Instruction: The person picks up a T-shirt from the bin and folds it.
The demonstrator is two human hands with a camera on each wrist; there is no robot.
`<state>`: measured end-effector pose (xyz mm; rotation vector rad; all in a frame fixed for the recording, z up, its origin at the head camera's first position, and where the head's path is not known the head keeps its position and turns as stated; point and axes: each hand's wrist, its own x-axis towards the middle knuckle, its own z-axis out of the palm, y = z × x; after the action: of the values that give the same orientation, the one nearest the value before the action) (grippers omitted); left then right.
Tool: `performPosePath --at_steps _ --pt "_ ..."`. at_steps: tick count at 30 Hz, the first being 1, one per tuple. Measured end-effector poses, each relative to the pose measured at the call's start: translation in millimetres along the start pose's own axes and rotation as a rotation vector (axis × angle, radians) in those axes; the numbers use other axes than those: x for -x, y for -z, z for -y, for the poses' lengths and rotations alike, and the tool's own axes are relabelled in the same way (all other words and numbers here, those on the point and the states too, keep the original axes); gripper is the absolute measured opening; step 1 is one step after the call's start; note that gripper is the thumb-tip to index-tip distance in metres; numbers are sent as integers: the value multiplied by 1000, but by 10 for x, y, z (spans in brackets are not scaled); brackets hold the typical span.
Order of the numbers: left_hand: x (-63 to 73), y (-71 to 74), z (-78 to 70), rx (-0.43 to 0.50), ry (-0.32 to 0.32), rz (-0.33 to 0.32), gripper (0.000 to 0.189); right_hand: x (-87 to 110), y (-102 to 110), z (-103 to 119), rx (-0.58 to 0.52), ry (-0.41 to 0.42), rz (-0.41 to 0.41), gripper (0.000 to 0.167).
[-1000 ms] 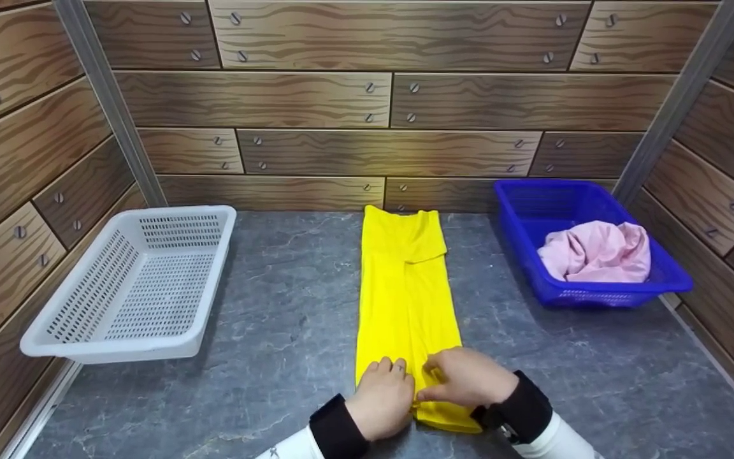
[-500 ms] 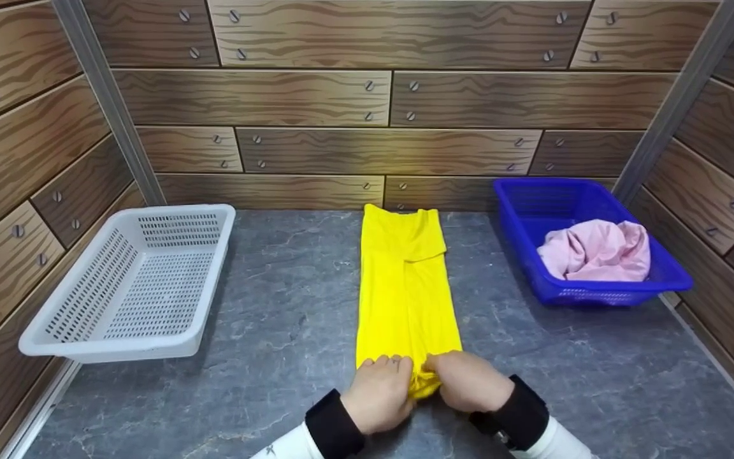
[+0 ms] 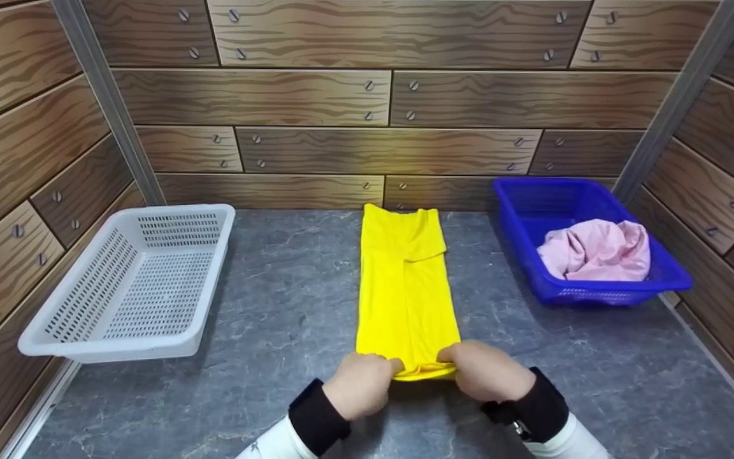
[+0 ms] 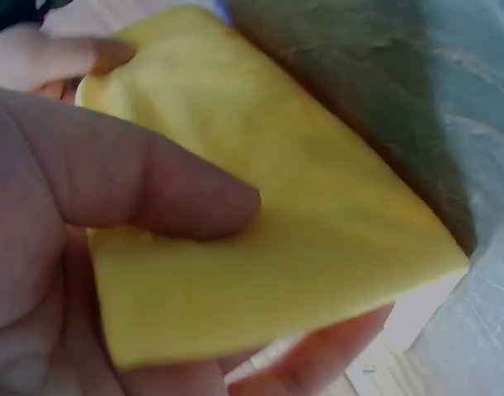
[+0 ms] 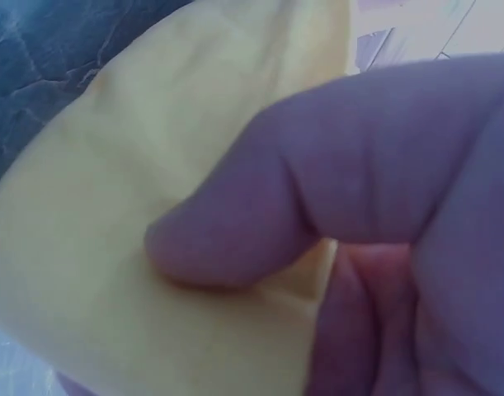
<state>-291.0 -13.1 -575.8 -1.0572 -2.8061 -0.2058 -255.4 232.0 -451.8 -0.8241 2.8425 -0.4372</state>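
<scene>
A yellow T-shirt [image 3: 405, 293], folded into a long narrow strip, lies on the grey tabletop in the head view. A short flap like a sleeve lies across its far right part. My left hand [image 3: 362, 384] pinches the near left corner, and my right hand [image 3: 489, 371] pinches the near right corner. Between them the near edge is slightly raised and doubled over. In the left wrist view the thumb [image 4: 194, 194] presses on top of the cloth, with fingers beneath. The right wrist view shows the right thumb [image 5: 227, 223] on the cloth; most of its other fingers are hidden.
A white perforated basket [image 3: 211, 299] stands at the left. To the right, a blue basket [image 3: 513, 239] holds a crumpled pink cloth [image 3: 596, 252]. Wood-patterned walls [image 3: 303, 99] close off the back and both sides of the grey tabletop [image 3: 284, 306].
The shirt's near end has been tucked up and away from me, so the strip is shorter. My hands have moved apart to its two near corners, the right hand now gripping its corner.
</scene>
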Motion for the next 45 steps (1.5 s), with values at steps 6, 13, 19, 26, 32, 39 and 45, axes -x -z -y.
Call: performPosePath --at_steps 6,13,19,26,32,39,45 --pt "128 574 -100 137 -82 124 38 50 34 16 -47 106 41 24" --pt "262 1374 -238 431 -85 395 24 101 160 36 -212 206 191 34" --pt "168 1384 -60 575 27 371 54 46 254 -109 -258 123 157 12" --pt "-97 1334 270 833 135 278 64 -162 383 -316 -300 13 66 25" --pt "-531 1384 520 889 264 295 58 -510 514 -523 -315 -44 24 21" --pt "-976 1215 854 978 439 258 58 -987 551 -844 -406 -216 33 30" --pt "-1384 306 1359 888 563 137 51 -1557 -121 -1746 -325 -266 -85 35"
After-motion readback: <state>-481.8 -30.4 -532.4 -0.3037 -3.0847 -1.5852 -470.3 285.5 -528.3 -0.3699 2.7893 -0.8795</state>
